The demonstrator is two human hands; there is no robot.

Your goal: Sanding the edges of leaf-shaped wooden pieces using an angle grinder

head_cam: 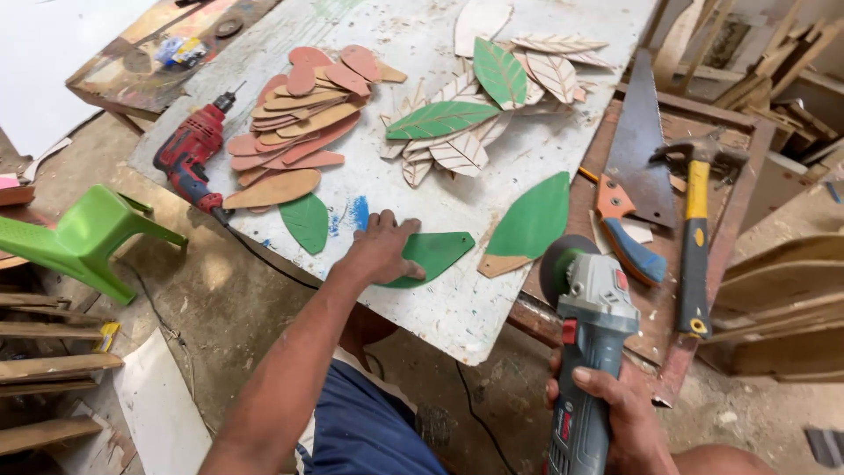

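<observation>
Your left hand (380,251) rests on a leaf cutout (431,255) at the board's (440,308) near edge. The drill (189,154) lies at the board's left edge. Your right hand (620,413) holds the angle grinder (591,334) right of the cutout. Handsaw (635,167) and hammer (696,220) lie beyond, right of the board.

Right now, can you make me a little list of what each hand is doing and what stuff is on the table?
left hand: pressing flat on a green leaf-shaped piece at the board's near edge
right hand: wrapped around the grey angle grinder, its disc pointing toward the table
board: white, paint-spattered
on the board: pile of brown leaf cutouts, pale leaves with carved veins, a large green leaf
tools: red drill at left; handsaw and yellow-handled hammer at right
floor: green plastic stool
</observation>
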